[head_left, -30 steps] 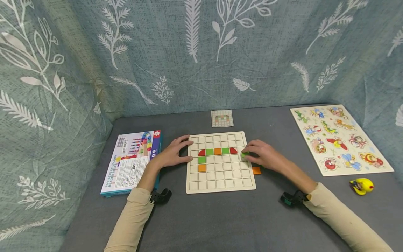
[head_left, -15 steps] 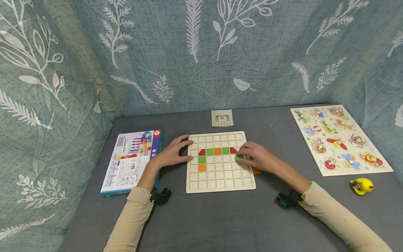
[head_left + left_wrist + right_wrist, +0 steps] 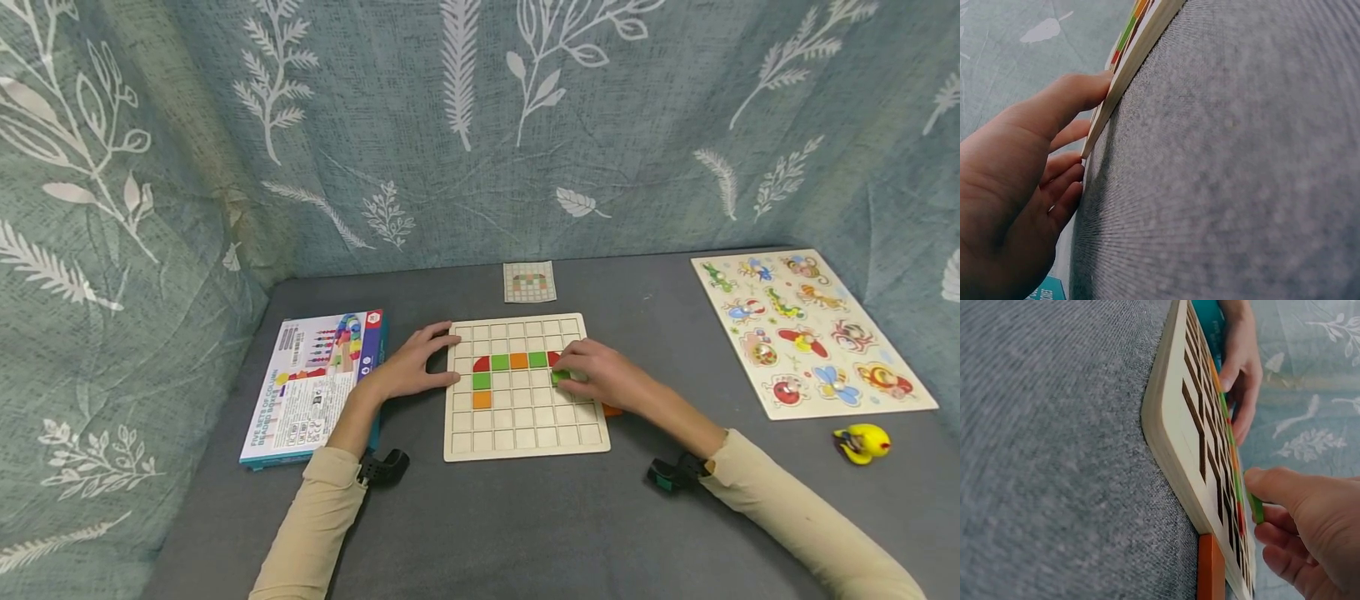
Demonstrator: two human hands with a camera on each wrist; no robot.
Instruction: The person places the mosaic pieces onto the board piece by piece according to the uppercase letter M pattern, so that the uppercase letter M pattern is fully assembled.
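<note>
A square wooden grid board [image 3: 525, 438] lies flat on the dark cloth. In one row it holds red rounded pieces at both ends, with green, orange and green tiles [image 3: 537, 359] between. Below the left red piece sit a green tile [image 3: 481, 381] and an orange tile [image 3: 482, 400]. My right hand [image 3: 603, 375] pinches a green tile [image 3: 1255, 508] between thumb and fingers, just over the board below the right red piece. My left hand [image 3: 411, 364] rests at the board's left edge, thumb and fingertips touching it, fingers spread, as the left wrist view [image 3: 1029, 156] shows.
A small pattern card [image 3: 529, 282] lies behind the board. An orange piece [image 3: 1210, 569] sits against the board's right edge. A boxed toy set [image 3: 315, 392] is at the left. On the right are an insect puzzle board [image 3: 813, 333] and a yellow rubber duck [image 3: 862, 442].
My right hand has moved left over the board with the green tile, from the right edge to below the right red piece. The left hand has stayed in place.
</note>
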